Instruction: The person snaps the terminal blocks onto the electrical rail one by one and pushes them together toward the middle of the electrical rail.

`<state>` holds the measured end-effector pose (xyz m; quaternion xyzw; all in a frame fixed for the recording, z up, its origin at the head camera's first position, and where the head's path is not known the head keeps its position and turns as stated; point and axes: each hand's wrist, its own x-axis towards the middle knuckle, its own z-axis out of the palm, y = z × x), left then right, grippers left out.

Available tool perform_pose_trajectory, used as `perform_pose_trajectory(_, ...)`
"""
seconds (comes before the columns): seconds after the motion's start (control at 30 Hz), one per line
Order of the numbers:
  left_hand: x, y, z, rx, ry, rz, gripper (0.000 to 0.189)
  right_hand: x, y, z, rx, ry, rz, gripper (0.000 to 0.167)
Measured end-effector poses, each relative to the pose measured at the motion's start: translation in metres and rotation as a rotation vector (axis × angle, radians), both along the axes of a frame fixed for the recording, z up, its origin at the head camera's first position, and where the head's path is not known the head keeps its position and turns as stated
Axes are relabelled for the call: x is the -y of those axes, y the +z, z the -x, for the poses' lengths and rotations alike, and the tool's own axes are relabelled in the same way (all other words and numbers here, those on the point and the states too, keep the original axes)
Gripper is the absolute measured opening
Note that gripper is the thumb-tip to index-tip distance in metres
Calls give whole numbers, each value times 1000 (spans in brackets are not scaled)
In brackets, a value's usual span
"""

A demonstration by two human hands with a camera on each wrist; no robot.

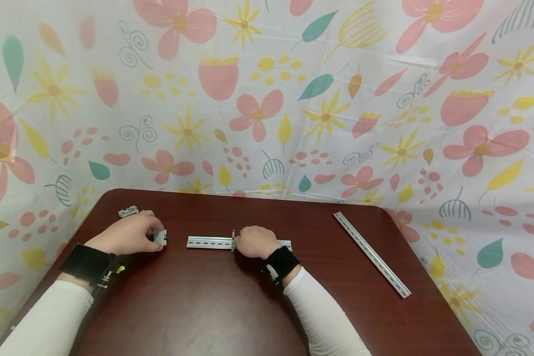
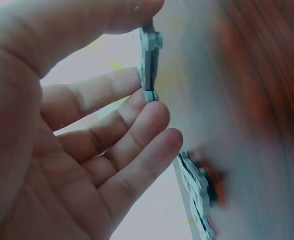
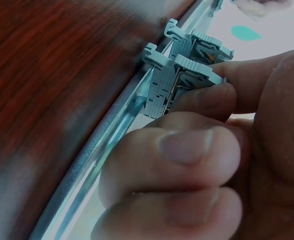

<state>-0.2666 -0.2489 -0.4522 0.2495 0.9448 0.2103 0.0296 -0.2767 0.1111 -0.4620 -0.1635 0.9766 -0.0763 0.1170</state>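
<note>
My left hand (image 1: 126, 232) pinches a grey DIN-rail terminal block (image 1: 161, 237) between thumb and fingers, just above the table's left part. In the left wrist view this terminal block (image 2: 149, 62) appears edge-on, with the other fingers loosely bent below. A slotted metal DIN rail (image 1: 209, 242) lies crosswise near the table's middle. Over its right half, my right hand (image 1: 255, 241) has its fingers curled and grips a grey terminal block (image 3: 159, 90) at the rail. Right beside that one stands a second terminal block (image 3: 173, 31). The fingers partly cover both.
More grey terminal blocks (image 1: 128, 211) lie at the table's back left, beyond the left hand. A longer slotted rail (image 1: 371, 254) lies slantwise on the right of the dark red-brown table (image 1: 196, 306). A flowered curtain (image 1: 267, 123) hangs behind the table's back edge.
</note>
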Motion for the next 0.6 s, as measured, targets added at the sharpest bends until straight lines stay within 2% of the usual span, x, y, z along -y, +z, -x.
perform_pose_trajectory(0.23, -14, -2, 6, -42, -18, -12, 34, -5, -2, 3, -8, -26, 40, 47)
perform_pose_trajectory(0.6, -34, 1, 14, -100, -24, -14, 37, -7, 2, 4, 4, 2, 105, 53)
